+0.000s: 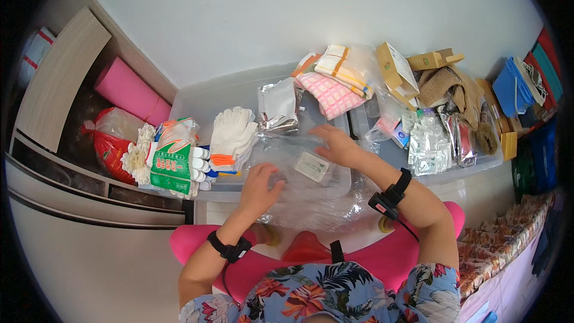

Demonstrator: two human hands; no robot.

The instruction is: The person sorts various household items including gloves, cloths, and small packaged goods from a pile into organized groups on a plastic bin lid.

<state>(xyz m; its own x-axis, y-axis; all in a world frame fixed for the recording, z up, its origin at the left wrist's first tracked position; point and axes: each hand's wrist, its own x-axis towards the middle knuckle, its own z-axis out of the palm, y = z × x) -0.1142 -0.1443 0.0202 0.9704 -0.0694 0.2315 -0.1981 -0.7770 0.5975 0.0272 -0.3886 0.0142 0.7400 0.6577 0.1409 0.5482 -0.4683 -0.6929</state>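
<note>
A large clear plastic bag [309,208] lies spread before me over the front of a translucent plastic bin lid or tub [233,195]. On or inside the bag is a small pale packet [312,167] with green print; I cannot tell which. My left hand [262,187] hovers at or touches the bag's left side, its fingers curved and apart from the thumb. Over the bag's right part, beside the packet, my right hand [335,146] has its fingers spread and holds nothing. Behind the bag lie silver foil pouches [279,105].
White knit gloves [234,137] and a green-and-white package [172,166] lie left, near a pink roll [132,92]. Folded checked towels [334,92] lie behind. To the right are small sachets [428,143], cardboard boxes [397,72] and a brown cloth [453,89]. A wall [305,13] stands behind.
</note>
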